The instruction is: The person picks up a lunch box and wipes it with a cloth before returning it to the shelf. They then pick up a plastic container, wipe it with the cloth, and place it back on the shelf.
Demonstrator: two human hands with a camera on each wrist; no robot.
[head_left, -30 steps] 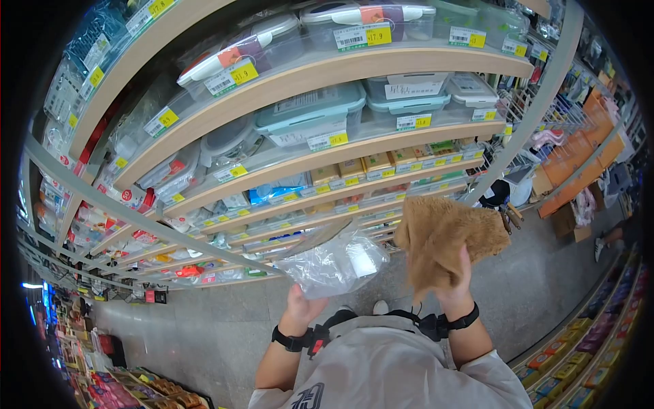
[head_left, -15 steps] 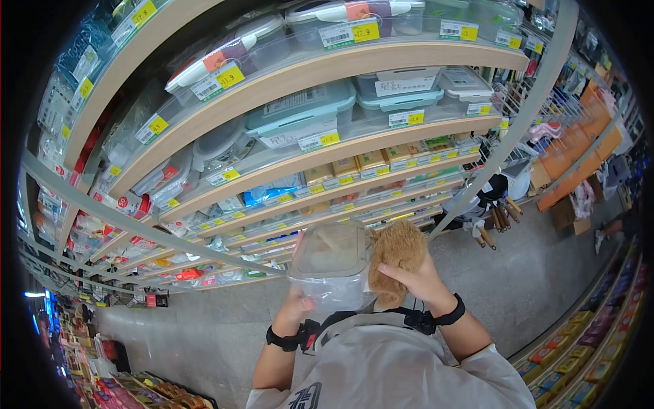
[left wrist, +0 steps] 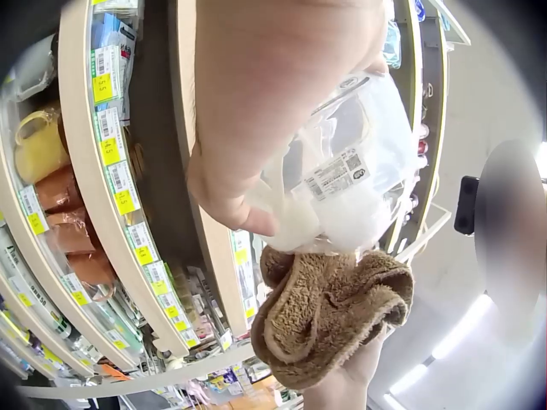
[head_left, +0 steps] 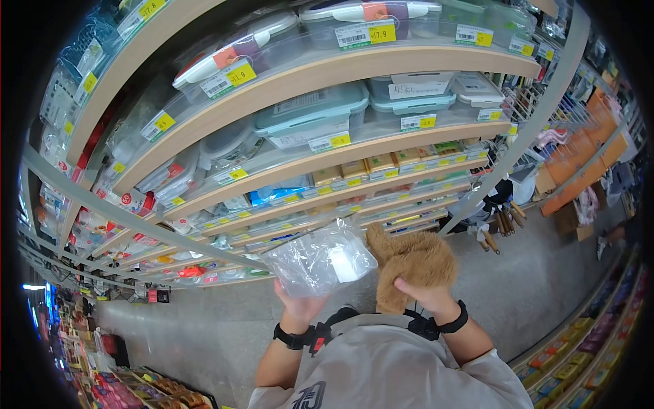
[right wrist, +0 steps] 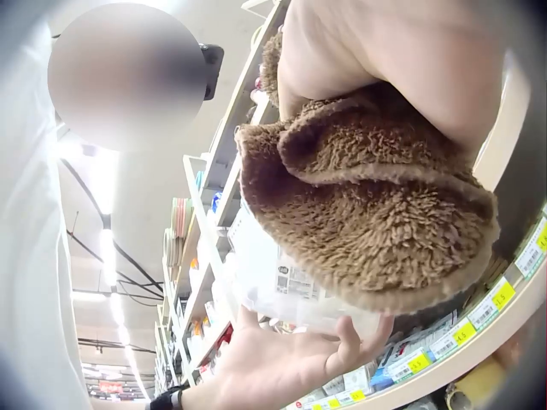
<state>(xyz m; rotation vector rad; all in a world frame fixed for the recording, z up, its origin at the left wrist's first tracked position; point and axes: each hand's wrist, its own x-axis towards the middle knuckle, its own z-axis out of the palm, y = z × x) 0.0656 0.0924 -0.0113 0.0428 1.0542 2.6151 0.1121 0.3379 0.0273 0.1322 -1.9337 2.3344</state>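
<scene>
Low in front of the body, my left hand (head_left: 300, 305) holds a clear plastic food container (head_left: 308, 264) wrapped in a clear film with a white label. In the right wrist view its palm is under the container, fingers bent up along the side. My right hand (head_left: 430, 296) grips a bunched brown fluffy cloth (head_left: 428, 256), thumb over the top. The cloth is folded and hangs close to the container's right side. In the left wrist view, the cloth (left wrist: 333, 312) reaches the container's end, next to a barcode sticker (left wrist: 338, 177).
Curved store shelves (head_left: 306, 153) rise ahead, stacked with lidded boxes (head_left: 310, 112) and price tags. A grey rail (head_left: 129, 211) runs across their front. Wooden-handled pans (head_left: 503, 221) hang at the right. Another shelf of packets (head_left: 579, 354) stands at the lower right, beyond the grey floor (head_left: 204, 327).
The cloth first moves left against the container while the container's lid turns up into view. Now the container is tilted back, and the cloth has shifted slightly right, folded differently.
</scene>
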